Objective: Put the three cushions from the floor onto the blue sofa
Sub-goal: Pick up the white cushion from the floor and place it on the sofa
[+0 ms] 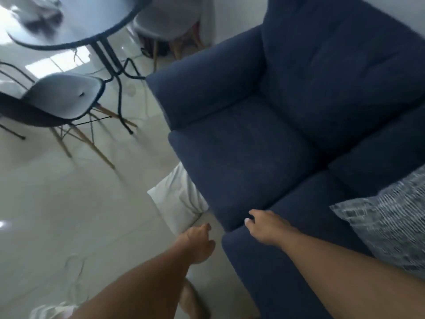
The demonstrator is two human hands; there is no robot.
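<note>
The blue sofa (248, 157) fills the right half of the view. A white cushion (177, 199) lies on the floor against the sofa's front, partly hidden by the seat. A grey patterned cushion (391, 224) rests on the sofa seat at the right edge. My left hand (200, 242) hangs over the floor just below the white cushion, fingers loosely curled and holding nothing. My right hand (264, 226) hovers at the front edge of the seat, near the gap between two seat cushions, fingers apart and empty.
A round dark table (76, 31) stands at the upper left with grey shell chairs (66, 95) on wooden legs around it. Pale glossy floor tiles (69, 215) stretch across the left. Something white (50, 311) shows at the bottom left edge.
</note>
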